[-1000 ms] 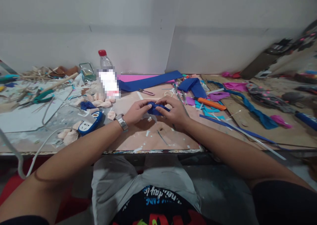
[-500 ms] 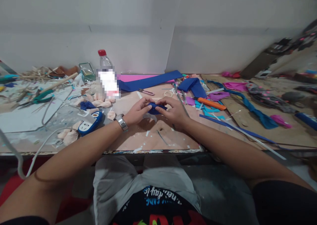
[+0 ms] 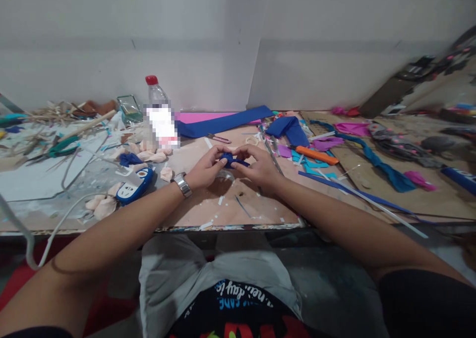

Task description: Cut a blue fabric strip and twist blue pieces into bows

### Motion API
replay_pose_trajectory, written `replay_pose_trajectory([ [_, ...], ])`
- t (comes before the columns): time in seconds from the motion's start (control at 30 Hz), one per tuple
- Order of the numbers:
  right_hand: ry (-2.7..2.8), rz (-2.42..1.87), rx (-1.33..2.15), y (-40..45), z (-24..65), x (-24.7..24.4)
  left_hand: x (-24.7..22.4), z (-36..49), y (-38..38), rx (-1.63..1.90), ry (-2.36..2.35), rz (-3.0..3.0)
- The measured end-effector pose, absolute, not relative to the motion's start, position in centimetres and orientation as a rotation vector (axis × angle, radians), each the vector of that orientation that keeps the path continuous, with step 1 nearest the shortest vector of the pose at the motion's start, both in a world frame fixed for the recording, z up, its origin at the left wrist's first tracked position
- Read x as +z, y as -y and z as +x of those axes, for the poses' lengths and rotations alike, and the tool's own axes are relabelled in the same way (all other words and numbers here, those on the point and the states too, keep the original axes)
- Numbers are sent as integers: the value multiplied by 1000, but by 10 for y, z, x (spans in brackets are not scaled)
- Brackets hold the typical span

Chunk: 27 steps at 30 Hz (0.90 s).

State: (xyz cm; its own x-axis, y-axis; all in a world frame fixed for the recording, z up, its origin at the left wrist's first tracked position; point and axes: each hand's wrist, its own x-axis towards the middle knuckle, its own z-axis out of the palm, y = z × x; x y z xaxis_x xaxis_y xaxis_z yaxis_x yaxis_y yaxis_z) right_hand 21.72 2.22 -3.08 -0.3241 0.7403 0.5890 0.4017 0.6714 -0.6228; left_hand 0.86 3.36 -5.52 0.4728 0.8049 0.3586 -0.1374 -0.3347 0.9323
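A small bunched piece of dark blue crepe paper (image 3: 227, 159) is pinched between my two hands, just above the table's middle. My left hand (image 3: 206, 169), with a metal watch at its wrist, grips its left end between thumb and fingers. On the other side, my right hand (image 3: 261, 170) pinches the strip that runs out to the right. The fingers partly cover the paper, so its full shape is hidden. Beyond the hands lie a small craft knife (image 3: 219, 139) and a roll of tape (image 3: 252, 140).
A bottle with a red cap (image 3: 151, 80) stands at the back left. Green-handled pliers (image 3: 63, 147) and a blue-and-white power socket (image 3: 136, 185) lie left. Long blue paper strips (image 3: 230, 121) lie behind. An orange utility knife (image 3: 316, 155) rests among scraps at right.
The blue paper between my fingers has been gathered: its left part now looks like a rounder bunch and its right part narrower. Both hands keep nearly the same place.
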Motion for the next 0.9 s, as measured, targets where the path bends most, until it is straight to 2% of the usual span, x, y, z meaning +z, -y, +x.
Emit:
replay_pose_trajectory([
  [0.43,1919,-937,431,-27,219,-36,-51,9,-30,1066,-604,1680],
  [0.9,1893,-920,505,-27,217,-36,-46,8,-30,1133,-828,1678],
])
